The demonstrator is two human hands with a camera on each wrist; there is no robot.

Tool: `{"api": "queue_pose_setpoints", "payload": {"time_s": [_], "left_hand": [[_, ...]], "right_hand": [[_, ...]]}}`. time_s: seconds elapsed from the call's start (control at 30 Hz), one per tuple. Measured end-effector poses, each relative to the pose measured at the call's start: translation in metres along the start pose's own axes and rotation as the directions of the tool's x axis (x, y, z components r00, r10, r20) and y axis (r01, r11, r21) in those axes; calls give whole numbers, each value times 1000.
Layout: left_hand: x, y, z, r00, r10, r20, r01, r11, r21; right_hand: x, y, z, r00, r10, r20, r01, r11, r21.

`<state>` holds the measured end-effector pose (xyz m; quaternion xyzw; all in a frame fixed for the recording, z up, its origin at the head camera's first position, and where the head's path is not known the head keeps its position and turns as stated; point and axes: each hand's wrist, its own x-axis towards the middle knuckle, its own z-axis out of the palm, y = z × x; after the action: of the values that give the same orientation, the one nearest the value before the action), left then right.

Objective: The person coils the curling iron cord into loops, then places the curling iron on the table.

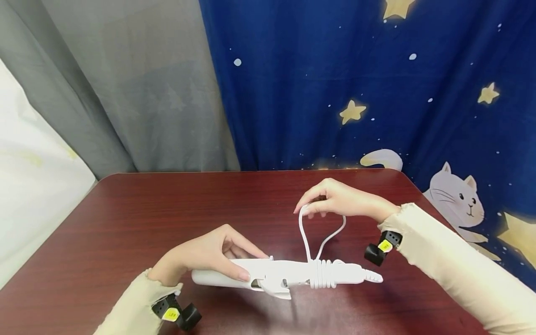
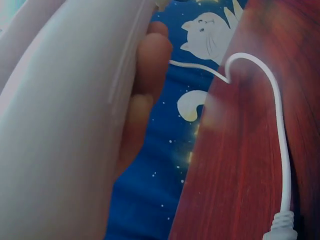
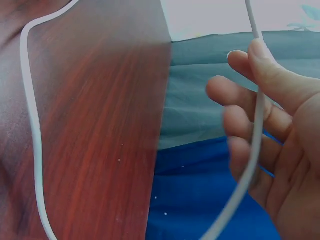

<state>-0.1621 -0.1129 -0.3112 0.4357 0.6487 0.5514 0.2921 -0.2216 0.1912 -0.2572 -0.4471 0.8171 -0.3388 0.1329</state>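
White corded appliance (image 1: 299,271) is held over the table (image 1: 167,200) by the left hand (image 1: 217,251), fingers wrapped round its body. The cord (image 1: 303,232) is pinched between thumb and forefinger of the right hand (image 1: 331,197), the other fingers loosely curled. If the cord is pulled too hard, the coils (image 1: 322,274) could be jammed or the appliance twisted in the left grip; if the pinch is loosened, slack could be tangled.
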Motion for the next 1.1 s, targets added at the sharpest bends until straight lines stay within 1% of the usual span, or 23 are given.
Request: {"api": "queue_pose_setpoints", "payload": {"time_s": [0.1, 0.23, 0.33, 0.43, 0.53, 0.63, 0.73, 0.83, 1.1], "left_hand": [[0, -3, 0, 999, -37, -20, 38, 999, 30], [2, -7, 0, 997, -68, -45, 71, 996, 61], [4, -11, -2, 993, -89, -81, 97, 990, 104], [7, -14, -3, 985, -112, -128, 134, 976, 173], [10, -16, -4, 980, -112, -167, 151, 958, 242], [11, -18, -5, 974, -93, -206, 153, 941, 302], [12, -19, -7, 965, -83, -250, 165, 930, 329], [11, -22, -9, 951, -84, -298, 183, 930, 320], [8, -30, -17, 907, -94, -410, 202, 953, 226]], "right_hand": [[0, -4, -2, 1000, 1, 0, -1, 999, -37], [0, -8, -5, 1000, -14, -6, 14, 996, -93], [-2, -12, -7, 1000, -12, -23, 9, 992, -122], [-4, -16, -7, 1000, 1, -31, -5, 990, -140], [-6, -20, -6, 999, 19, -32, -24, 989, -148], [-9, -24, -6, 998, 40, -40, -46, 988, -150], [-12, -28, -6, 997, 56, -44, -61, 990, -128], [-16, -30, -7, 997, 66, -38, -69, 993, -99], [-26, -32, -5, 998, 60, 8, -60, 998, -34]]}}
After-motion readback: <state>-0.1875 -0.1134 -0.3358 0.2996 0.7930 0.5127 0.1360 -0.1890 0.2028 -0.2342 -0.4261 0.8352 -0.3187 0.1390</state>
